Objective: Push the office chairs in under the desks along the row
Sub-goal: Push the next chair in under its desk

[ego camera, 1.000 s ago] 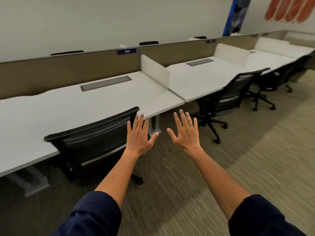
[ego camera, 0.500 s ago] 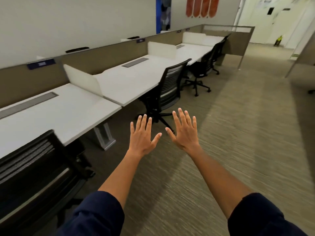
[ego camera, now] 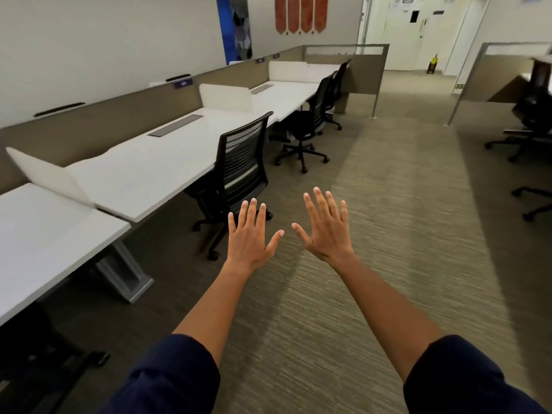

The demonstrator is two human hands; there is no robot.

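Both hands spread wide, holding nothing

The next chair (ego camera: 243, 162) stands at 11 o'clock — better to put left hand (ego camera: 249, 237) and right hand (ego camera: 325, 231) flat on its backrest, push straight.

carpet (ego camera: 388, 234) striped | orange wall panels (ego camera: 301, 14) | yellow sign (ego camera: 432, 64) by doorway

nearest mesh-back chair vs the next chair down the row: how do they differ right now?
The nearest mesh-back chair stands close to the hands, its backrest angled away from the desk; the next chair sits farther along, backrest seen nearly edge-on. The nearest chair's slatted mesh shows clearly; the next chair's does not. Both are black, on wheeled star bases, with bases out on the carpet.
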